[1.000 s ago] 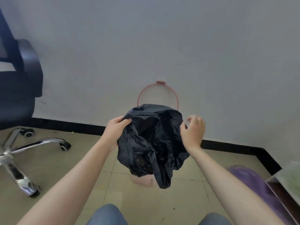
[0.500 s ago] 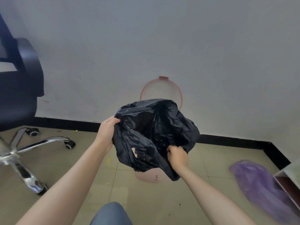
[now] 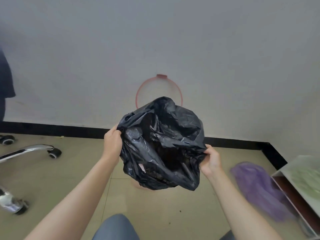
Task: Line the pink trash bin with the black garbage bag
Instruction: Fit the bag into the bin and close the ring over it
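Both hands grip the black garbage bag [image 3: 162,144] mouth: left hand [image 3: 112,144] on the left edge, right hand [image 3: 211,160] on the right. Pink trash bin [image 3: 143,187] sits directly beneath on the floor, mostly hidden; bag goes straight down.

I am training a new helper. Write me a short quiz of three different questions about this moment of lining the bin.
1. True or false: both hands grip the black garbage bag.
2. Which part of the pink trash bin shows below the bag? A) only a small part near the floor B) its whole open top C) nothing at all
3. Fill in: the purple object lies on the floor to the person's ____ side.

Key
1. True: the left hand holds the left edge, the right hand the right edge.
2. A
3. right
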`<state>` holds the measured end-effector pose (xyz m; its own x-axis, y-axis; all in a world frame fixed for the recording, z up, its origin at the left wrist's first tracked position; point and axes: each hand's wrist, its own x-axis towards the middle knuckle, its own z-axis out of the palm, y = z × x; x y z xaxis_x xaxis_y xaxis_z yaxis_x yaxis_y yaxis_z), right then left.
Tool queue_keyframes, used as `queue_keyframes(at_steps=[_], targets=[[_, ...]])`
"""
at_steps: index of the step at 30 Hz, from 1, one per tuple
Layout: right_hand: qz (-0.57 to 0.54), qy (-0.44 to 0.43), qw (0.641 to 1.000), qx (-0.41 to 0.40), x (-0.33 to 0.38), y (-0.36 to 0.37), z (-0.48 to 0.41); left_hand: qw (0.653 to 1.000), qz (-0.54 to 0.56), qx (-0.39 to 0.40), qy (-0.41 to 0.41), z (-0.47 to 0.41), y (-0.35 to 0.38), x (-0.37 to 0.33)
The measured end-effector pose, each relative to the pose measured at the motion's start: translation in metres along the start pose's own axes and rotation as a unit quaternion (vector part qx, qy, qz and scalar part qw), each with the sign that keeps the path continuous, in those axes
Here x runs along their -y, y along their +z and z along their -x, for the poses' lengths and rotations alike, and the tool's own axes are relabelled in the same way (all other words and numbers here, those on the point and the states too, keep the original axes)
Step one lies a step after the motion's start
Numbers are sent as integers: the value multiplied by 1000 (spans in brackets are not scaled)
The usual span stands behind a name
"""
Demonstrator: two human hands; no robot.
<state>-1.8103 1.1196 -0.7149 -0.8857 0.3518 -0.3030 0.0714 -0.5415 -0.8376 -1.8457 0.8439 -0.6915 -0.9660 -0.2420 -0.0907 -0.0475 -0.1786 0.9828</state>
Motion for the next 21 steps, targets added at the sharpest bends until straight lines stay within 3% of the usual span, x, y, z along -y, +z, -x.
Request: queue_keyframes(at_steps=[3,6,8,11,13,17,19,21], targets=[[161,37,986,-19,-11,-36,-1,999,-23,35,28,1,3,8],[370,93,924,3,-9,-65,3,995,-45,77,46,-1,5,16],[436,113,892,-42,-1,-78,3,989,-72,118,57,0,7,22],[370,38,910,-181,16,-79,-3,962,-134,214,101,10,16,35],[359,23,923,-139,26,-64,-8,953,-145,260,58,22,22,44],[316,88,944,-9,15,-29,-12,923,-183,335,-45,33,24,59],[331,88,939,18,-1,-15,-14,915,-182,346,-104,38,24,62],[350,59,934,41,-20,-3,-17,927,-97,317,-177,39,22,65]])
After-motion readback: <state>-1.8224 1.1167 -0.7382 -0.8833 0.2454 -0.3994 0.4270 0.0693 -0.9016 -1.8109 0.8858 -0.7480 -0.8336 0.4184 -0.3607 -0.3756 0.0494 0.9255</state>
